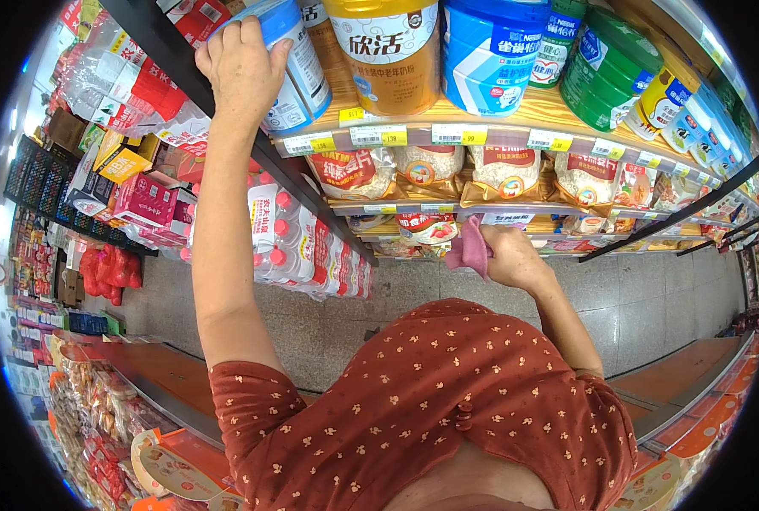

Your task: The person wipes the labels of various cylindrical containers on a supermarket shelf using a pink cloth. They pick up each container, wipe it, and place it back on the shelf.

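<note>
My left hand (245, 70) lies over the lid and side of a blue and white milk powder can (296, 73) at the left end of the upper wooden shelf. Its fingers curl over the blue lid. Beside that can stand a gold can (389, 64), a blue can (491, 61) and green cans (609, 67). My right hand (513, 255) is lower, in front of the bottom shelves, closed around a bunched pink cloth (470, 246). Price tags (379, 135) line the upper shelf's edge.
Bags of oatmeal (506, 169) fill the shelf below the cans. Shrink-wrapped bottled water (302, 239) is stacked on the floor at left, beyond a black shelf post (318, 204). Red bags (108, 271) lie farther left. Bagged goods (98, 409) stand behind me at lower left.
</note>
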Available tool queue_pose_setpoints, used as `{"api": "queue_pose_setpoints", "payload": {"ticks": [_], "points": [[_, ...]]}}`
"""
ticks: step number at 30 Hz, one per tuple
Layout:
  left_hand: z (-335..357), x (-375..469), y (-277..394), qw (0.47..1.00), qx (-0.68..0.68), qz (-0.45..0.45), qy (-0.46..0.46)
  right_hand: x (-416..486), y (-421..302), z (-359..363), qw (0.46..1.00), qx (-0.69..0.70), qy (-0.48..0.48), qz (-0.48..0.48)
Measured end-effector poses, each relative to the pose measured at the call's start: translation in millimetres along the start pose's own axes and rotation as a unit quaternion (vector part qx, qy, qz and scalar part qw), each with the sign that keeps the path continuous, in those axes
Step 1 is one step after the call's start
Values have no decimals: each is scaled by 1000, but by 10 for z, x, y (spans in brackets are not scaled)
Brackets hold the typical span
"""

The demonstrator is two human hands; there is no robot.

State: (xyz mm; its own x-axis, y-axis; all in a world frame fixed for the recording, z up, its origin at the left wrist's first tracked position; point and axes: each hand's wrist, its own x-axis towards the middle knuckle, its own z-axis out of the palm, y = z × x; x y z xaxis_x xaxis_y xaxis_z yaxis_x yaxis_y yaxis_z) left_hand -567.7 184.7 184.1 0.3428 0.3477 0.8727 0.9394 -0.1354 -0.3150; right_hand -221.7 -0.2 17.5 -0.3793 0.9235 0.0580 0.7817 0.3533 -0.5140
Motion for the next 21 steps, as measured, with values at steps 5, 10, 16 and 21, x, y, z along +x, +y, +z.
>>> {"api": "queue_pose_setpoints", "payload": {"ticks": [5,10,16,21], "points": [[152,70,209,998,38,-14,45,0,88,33,999,-21,-10,-35],[176,148,451,993,96,-22,70,-4,185,166,999,2,-31,-38],[6,225,519,997,69,-25,8,30,41,110,999,1,-38,-36],[-67,517,396,964,-251,92,-9,5,-8,51,999,-6,-46,-14]]}}
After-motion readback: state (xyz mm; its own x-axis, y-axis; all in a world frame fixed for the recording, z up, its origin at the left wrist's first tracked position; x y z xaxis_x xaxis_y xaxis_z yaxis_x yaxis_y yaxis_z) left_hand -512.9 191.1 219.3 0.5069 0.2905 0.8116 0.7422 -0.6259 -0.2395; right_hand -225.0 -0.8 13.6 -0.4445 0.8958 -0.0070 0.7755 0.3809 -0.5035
